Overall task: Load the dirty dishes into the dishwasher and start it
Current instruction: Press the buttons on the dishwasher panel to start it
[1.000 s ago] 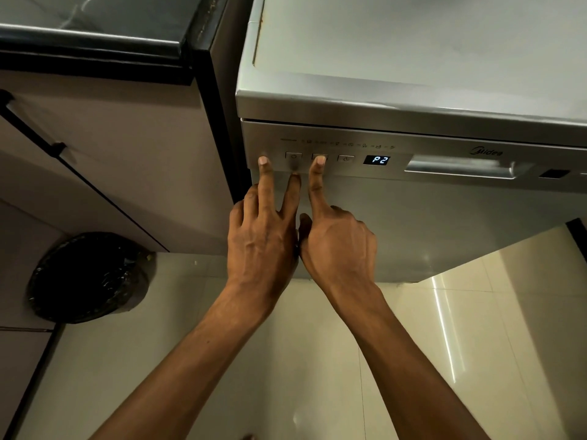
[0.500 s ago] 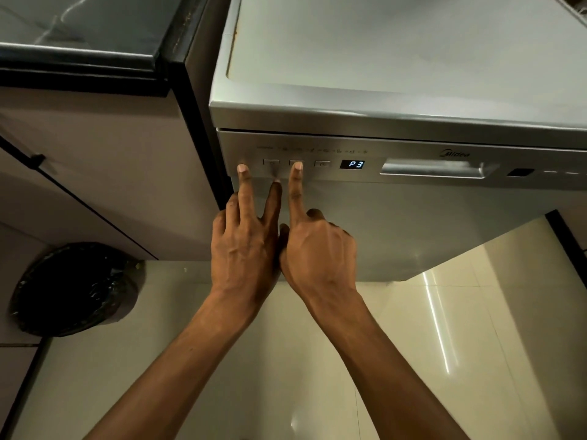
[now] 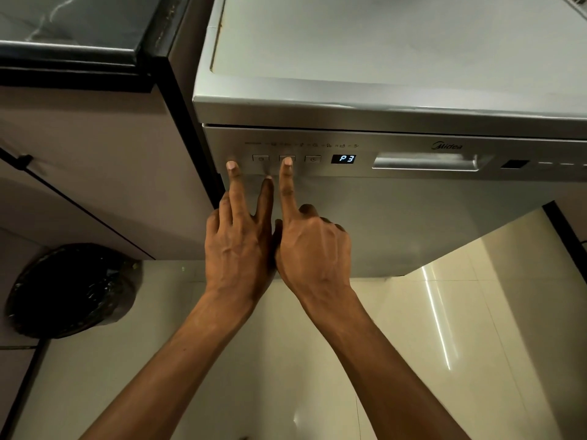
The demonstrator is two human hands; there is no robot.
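Note:
A silver dishwasher (image 3: pixel 413 223) stands in front of me with its door closed. Its control panel has three small buttons (image 3: pixel 313 159) in a row and a lit display (image 3: pixel 346 159) reading P3, with a recessed door handle (image 3: pixel 425 162) to the right. My right hand (image 3: pixel 313 249) points its index finger onto the middle button, the other fingers curled. My left hand (image 3: pixel 238 246) rests beside it, two fingers spread against the panel's left end below the first button. Neither hand holds anything. No dishes are in sight.
A beige cabinet (image 3: pixel 95 160) with a dark stone countertop (image 3: pixel 70 23) stands to the left of the dishwasher. A bin lined with a black bag (image 3: pixel 70 290) sits on the glossy tiled floor (image 3: pixel 317 376) at the lower left.
The display has gone from P2 to P3. My right index finger stays on the middle button and my left fingers stay on the panel; the view has shifted slightly.

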